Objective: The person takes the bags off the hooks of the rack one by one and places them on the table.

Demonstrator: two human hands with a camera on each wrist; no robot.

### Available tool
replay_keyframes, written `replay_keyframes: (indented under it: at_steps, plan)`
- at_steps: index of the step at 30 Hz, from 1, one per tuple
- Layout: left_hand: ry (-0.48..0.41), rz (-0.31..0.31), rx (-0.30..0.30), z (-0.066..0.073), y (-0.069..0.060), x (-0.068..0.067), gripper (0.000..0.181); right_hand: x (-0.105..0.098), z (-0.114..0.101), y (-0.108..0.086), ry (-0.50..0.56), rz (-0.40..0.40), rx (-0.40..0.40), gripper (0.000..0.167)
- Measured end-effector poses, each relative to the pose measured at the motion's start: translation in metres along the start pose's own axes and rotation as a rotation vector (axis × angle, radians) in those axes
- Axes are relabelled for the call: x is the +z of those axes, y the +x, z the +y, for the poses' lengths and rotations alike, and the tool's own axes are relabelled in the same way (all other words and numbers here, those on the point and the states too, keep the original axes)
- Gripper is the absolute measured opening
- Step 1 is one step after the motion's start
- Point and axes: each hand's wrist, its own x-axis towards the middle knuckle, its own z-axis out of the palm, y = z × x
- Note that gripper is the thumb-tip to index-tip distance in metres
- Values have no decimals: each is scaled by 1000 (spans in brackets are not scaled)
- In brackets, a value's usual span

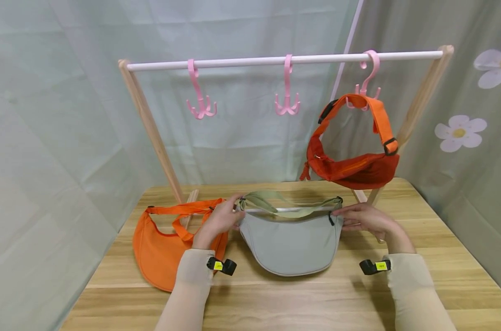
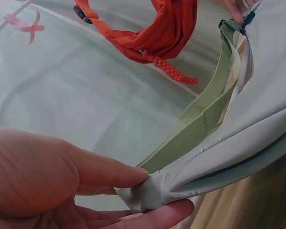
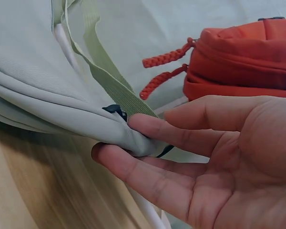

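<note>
A grey-green crossbody bag point(image 1: 293, 243) with a pale green strap point(image 1: 300, 213) is held between both hands over the table. My left hand point(image 1: 222, 217) pinches its left upper corner between thumb and fingers, as the left wrist view shows up close. At the opposite corner, beside a dark zip pull point(image 3: 115, 111), my right hand point(image 1: 368, 217) pinches the fabric. An orange crossbody bag point(image 1: 161, 250) lies on the table to the left, partly behind my left forearm. From the right pink hook point(image 1: 372, 76) hangs a red-orange waist bag point(image 1: 358, 170) by its strap.
A rack with a white rail point(image 1: 242, 61) and wooden legs point(image 1: 151, 124) stands on the wooden table point(image 1: 275, 303). Two other pink hooks, a left hook point(image 1: 199, 94) and a middle hook point(image 1: 288, 87), hang from the rail. Pale curtains point(image 1: 60, 138) surround the table.
</note>
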Motion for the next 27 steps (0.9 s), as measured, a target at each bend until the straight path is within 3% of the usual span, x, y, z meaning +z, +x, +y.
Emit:
replay_keyframes:
  at_steps: [12,17,22,27]
  plan:
    - [-29,-6,-61,-6,3,6,62,10,5,5,-69,7,55,46]
    - [44,-48,-49,-6,2,4,56,10,6,5,-93,5,56,46]
    - [112,-87,-37,-4,-1,2,55,11,1,1,-196,-8,71,47]
    - [172,-74,-2,2,-5,-1,54,15,-14,-7,-351,-32,58,49]
